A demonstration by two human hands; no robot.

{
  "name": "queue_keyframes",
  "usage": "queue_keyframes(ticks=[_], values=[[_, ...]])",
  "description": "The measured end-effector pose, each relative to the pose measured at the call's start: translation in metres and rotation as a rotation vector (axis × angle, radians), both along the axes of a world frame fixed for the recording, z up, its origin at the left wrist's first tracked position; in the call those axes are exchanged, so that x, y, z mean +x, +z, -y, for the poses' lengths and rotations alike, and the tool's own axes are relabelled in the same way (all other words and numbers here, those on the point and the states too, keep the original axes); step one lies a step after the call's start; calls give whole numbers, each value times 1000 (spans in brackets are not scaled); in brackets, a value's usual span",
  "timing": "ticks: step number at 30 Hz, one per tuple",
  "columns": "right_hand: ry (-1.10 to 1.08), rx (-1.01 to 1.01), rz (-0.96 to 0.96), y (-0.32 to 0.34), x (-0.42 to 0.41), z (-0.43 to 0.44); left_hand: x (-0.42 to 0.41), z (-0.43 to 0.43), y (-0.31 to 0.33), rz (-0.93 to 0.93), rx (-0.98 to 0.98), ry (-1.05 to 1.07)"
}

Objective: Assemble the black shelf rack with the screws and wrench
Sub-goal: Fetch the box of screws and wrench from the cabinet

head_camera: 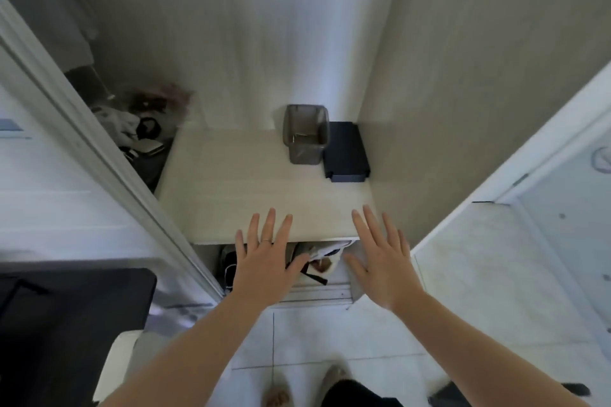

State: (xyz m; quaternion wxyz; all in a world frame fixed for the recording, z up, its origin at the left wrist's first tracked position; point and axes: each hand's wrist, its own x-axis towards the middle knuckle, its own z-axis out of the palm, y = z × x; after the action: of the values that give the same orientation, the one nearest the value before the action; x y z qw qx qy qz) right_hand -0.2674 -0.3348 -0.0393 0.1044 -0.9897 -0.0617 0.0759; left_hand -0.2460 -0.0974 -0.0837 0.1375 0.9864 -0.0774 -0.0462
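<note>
Left hand (264,254) and right hand (380,261) both flat, fingers spread, holding nothing, over the shelf's (231,182) front edge; probably a reach inward. Black rack piece (345,152) lies in the back right corner against the side wall, just beside a grey bin (305,134) with metal bits inside, possibly the hardware. Bare board from front edge to bin gives room to draw both forward.

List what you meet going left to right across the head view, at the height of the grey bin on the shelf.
Heap of dark and white clutter → grey plastic bin → black box, right beside the bin → beige side wall.
</note>
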Motion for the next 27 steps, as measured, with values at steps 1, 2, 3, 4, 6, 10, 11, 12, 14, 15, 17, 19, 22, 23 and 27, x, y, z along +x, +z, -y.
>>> queue_keyframes(ticks=[1,2,3,4,6,10,11,12,14,15,17,19,22,23,27], values=[[2,6,-7,-5,18,-5,13,-4,-3,-29,-12,24],[-1,10,-7,-8,33,-8,23,-5,-6,-53,-20,41],[-5,7,-5,-10,44,-8,31,-5,-7,-72,-23,49],[-5,10,-13,-13,60,-10,43,-6,-9,-94,-30,63],[-14,36,-38,-19,95,-12,71,-5,-13,-145,-60,89],[-62,169,-77,-27,178,-10,141,2,-16,-256,-172,157],[-85,221,-95,-30,198,-10,158,5,-17,-284,-221,184],[-113,281,-121,-33,218,-11,176,9,-18,-320,-291,214],[-183,409,-175,-40,256,-13,212,14,-23,-392,-494,297],[-218,470,-201,-44,274,-14,229,17,-27,-416,-581,351],[-295,573,-248,-53,310,-18,263,22,-34,-436,-689,476],[-401,645,-300,-62,340,-20,293,27,-43,-441,-772,594],[-514,717,-411,-79,379,-20,330,34,-59,-476,-859,707],[-548,736,-430,-86,392,-19,344,36,-64,-494,-880,725],[-647,755,-460,-110,435,-16,394,37,-87,-541,-956,811]])
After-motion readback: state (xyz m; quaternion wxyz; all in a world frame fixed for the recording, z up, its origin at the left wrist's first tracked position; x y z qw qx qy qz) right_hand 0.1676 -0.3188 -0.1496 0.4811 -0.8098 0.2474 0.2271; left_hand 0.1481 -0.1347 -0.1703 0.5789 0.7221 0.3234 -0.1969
